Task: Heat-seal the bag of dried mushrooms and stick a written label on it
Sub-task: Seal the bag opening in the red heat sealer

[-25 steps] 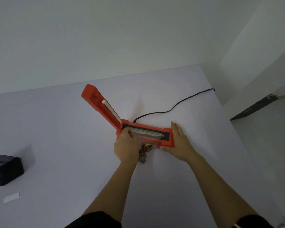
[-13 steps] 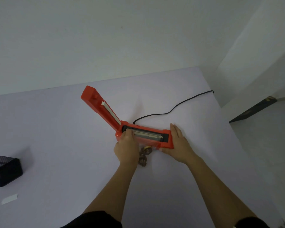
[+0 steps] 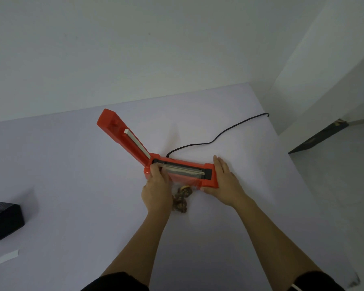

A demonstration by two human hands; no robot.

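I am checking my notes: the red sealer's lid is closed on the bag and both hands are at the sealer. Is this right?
Not quite. The head view shows the sealer's lid raised open, not closed on the bag. The left hand and right hand are indeed at the sealer.

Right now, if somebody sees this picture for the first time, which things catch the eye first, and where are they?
The bright orange heat sealer at the middle of the pale table stands out first, its arm raised open toward the upper left. Both hands frame it: the left hand holds the clear bag at the sealing strip, the right hand rests flat against the sealer's right end. A black cord snakes away to the table's far right edge.
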